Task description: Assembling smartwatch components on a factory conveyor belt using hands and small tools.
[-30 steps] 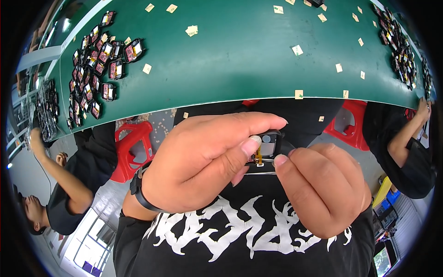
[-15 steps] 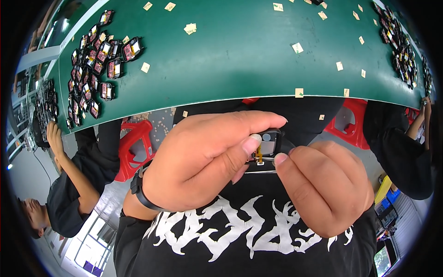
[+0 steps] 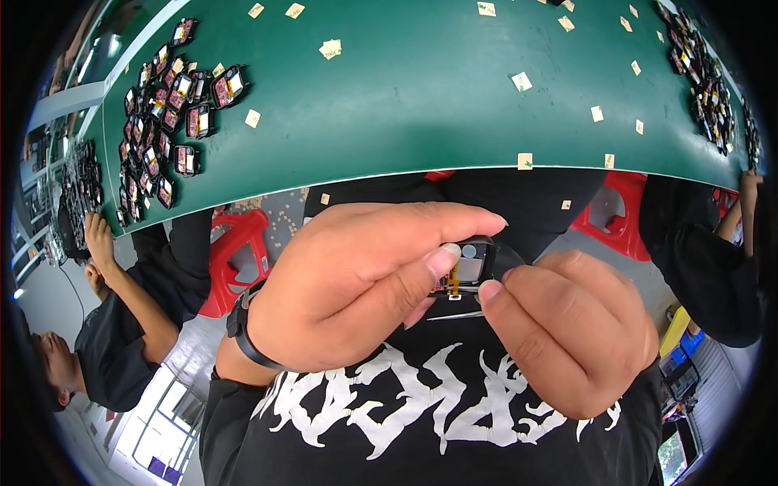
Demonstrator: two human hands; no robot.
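Observation:
My left hand (image 3: 356, 279) is closed round a small black watch-like electronic case (image 3: 484, 253), held just beyond the table's near edge. The case is open, showing a silvery part inside and a yellow ribbon cable (image 3: 455, 271) with a small white-edged end. The left thumb presses on the case's near-left side; part of it hides under the fingers. My right hand (image 3: 571, 332) pinches thin metal tweezers (image 3: 454, 315) between thumb and forefinger. Their two slim prongs stick out to the left, one by the cable end, the other lower and apart from it.
On the green table (image 3: 389, 97), a pile of similar open cases (image 3: 154, 130) lies at the left and another pile (image 3: 701, 85) at the right. Small cream paper squares (image 3: 521, 82) are scattered about. Red stools (image 3: 235, 259) stand below. A co-worker (image 3: 121, 316) sits at the left, another at the right.
The tweezer prongs have spread apart, the lower one swinging toward me. The case has shifted slightly downward in the left hand. The left co-worker's arm has moved a little.

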